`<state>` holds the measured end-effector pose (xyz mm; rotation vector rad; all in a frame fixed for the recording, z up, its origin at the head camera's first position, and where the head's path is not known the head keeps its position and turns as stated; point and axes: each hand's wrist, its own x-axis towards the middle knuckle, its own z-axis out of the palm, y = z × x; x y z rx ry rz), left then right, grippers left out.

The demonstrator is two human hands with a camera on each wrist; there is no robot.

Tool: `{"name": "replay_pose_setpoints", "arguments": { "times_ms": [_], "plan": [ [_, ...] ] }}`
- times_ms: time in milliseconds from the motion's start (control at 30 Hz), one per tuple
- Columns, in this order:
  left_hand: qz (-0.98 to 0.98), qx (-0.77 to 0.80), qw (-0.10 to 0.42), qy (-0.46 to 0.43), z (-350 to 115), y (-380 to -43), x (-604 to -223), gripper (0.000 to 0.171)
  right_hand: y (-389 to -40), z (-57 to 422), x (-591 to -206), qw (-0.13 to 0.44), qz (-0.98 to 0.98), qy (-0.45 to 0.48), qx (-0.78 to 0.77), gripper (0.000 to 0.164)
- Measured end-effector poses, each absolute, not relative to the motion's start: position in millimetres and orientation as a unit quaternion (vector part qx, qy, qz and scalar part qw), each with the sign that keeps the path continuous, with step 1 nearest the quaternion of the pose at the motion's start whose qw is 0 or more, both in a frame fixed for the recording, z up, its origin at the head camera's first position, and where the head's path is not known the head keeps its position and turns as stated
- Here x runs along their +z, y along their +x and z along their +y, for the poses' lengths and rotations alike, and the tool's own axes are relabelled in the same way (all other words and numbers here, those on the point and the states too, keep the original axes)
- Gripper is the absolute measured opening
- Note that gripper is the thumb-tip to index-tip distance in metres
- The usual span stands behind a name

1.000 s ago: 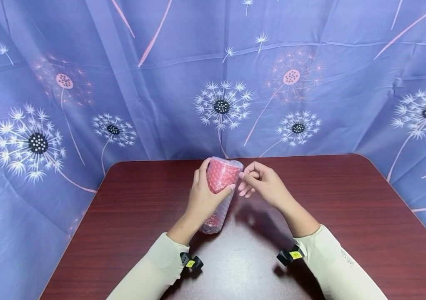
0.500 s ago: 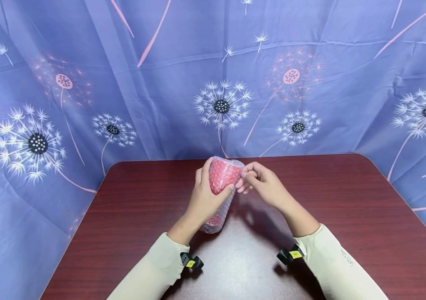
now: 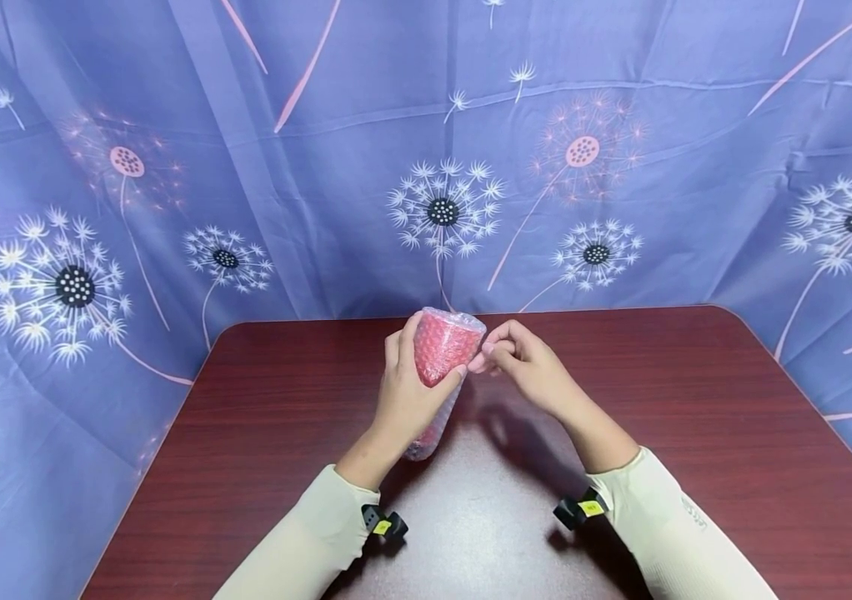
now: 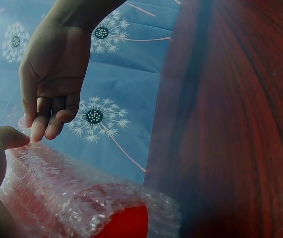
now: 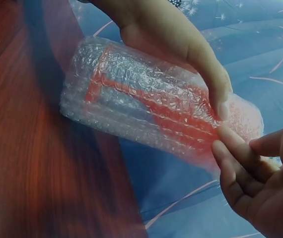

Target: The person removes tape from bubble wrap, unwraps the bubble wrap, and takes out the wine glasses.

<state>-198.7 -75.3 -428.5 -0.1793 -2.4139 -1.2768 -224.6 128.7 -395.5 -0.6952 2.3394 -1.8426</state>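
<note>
Bubble wrap (image 5: 131, 101) around red contents (image 4: 129, 222), left grip (image 3: 407, 387) clamped round it, right grip (image 3: 531, 371) unclear

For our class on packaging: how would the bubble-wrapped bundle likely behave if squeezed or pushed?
The bundle would probably give a little when squeezed, as bubble wrap covers it. Its rounded, elongated shape suggests it could roll if pushed sideways. Its shiny surface may be somewhat slippery, though the left hand grips it with thumb and fingers spread.
</note>
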Motion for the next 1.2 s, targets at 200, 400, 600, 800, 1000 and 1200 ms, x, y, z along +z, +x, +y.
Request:
{"name": "replay_pose_setpoints", "arguments": {
  "times_ms": [200,400,600,800,1000,1200],
  "plan": [
    [-0.863,-0.456,0.205,-0.066,-75.1,-198.8,-428.5,0.095,-224.3,127.8,-393.3,0.041,0.768,-0.204,-0.606,0.010],
    [-0.862,-0.456,0.213,-0.066,-77.2,-199.6,-427.5,0.093,-223.1,128.6,-391.6,0.064,0.758,-0.190,-0.621,0.015],
    [-0.863,-0.458,0.207,-0.056,-78.8,-200.7,-427.0,0.093,-223.6,129.2,-392.1,0.071,0.745,-0.200,-0.633,0.015],
    [-0.859,-0.465,0.206,-0.064,-77.4,-200.2,-427.9,0.095,-225.5,128.1,-393.9,0.087,0.725,-0.201,-0.653,0.014],
    [-0.859,-0.465,0.200,-0.070,-76.3,-198.0,-426.1,0.098,-226.3,127.1,-393.5,0.078,0.736,-0.197,-0.644,0.020],
    [-0.864,-0.455,0.203,-0.078,-74.7,-198.2,-429.0,0.098,-225.1,127.5,-394.7,0.080,0.733,-0.203,-0.644,0.019]
  ]
}}
